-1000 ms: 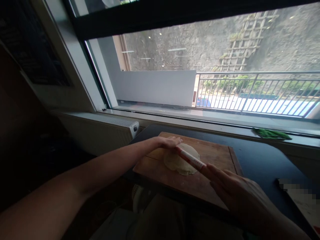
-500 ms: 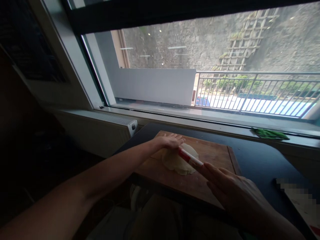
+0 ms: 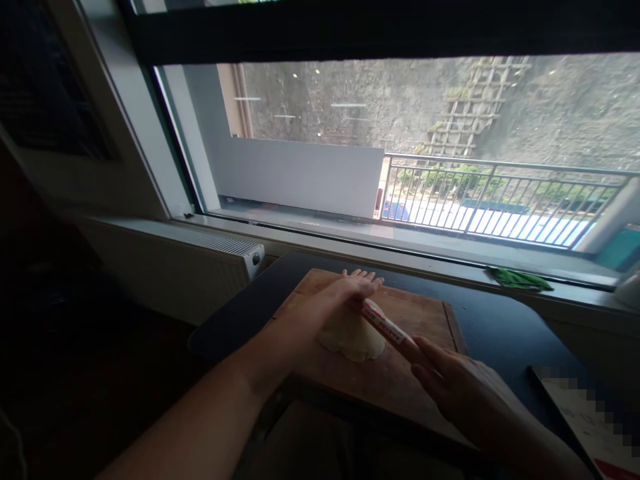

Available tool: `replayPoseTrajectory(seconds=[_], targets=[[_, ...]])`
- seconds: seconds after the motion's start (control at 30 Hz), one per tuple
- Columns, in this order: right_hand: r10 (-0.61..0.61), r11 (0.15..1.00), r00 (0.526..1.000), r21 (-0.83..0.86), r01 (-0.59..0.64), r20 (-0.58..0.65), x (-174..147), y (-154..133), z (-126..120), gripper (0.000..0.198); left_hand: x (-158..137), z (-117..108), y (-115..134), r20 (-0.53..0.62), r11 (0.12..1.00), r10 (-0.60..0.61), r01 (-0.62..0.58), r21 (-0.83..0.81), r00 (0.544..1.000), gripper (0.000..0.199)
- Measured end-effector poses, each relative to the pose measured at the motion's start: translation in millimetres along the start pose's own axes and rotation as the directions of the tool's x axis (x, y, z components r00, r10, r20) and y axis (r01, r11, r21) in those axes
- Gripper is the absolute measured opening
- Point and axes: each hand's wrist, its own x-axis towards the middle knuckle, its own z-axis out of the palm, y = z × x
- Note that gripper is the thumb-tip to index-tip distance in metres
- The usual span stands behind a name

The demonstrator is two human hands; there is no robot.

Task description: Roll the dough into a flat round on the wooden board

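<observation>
A flattened round of pale dough point(image 3: 353, 341) lies on the wooden board point(image 3: 420, 310), its edge slightly wavy. Across its far right part runs a slim rolling pin point(image 3: 387, 325) wrapped in a red and white printed label. My right hand point(image 3: 453, 377) grips the pin's near end, fingers lying along it. At the far end, my left hand point(image 3: 361, 285) rests its palm on the pin, fingers stretched out and spread beyond the dough. My left wrist and forearm cover the pin's tip and some of the dough.
The board sits on a dark table point(image 3: 505, 320) with rounded corners. A partly blurred flat item point(image 3: 575, 413) lies at the right. A green cloth point(image 3: 519, 279) is on the windowsill, and a white radiator point(image 3: 200, 253) stands at the left below the window.
My left hand has slid to the right along the far side of the dough, and its forearm has swung right. The pin has rolled, showing more of its printed label. The view has shifted slightly.
</observation>
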Motion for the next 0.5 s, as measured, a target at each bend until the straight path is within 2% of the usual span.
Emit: replayPoseTrajectory(seconds=[0.13, 0.23, 0.33, 0.5], targets=[[-0.095, 0.995, 0.995, 0.005, 0.095, -0.021, -1, -11, 2, 0.043, -2, -4, -13, 0.083, 0.999, -0.031, 0.028, 0.039, 0.996, 0.056], [-0.108, 0.994, 0.994, 0.003, 0.108, -0.014, -3, -20, 0, 0.05, -9, -8, -19, 0.11, 0.996, -0.081, 0.076, 0.056, 0.991, 0.066], [-0.094, 0.996, 0.995, -0.002, 0.094, -0.024, -4, -21, -2, 0.043, -13, -15, -12, 0.119, 0.996, -0.088, 0.084, 0.038, 0.989, 0.062], [-0.078, 0.995, 0.993, -0.075, 0.072, -0.09, -4, -2, 5, 0.04, -27, -14, 5, 0.06, 0.999, 0.002, 0.001, -0.05, 0.998, 0.052]])
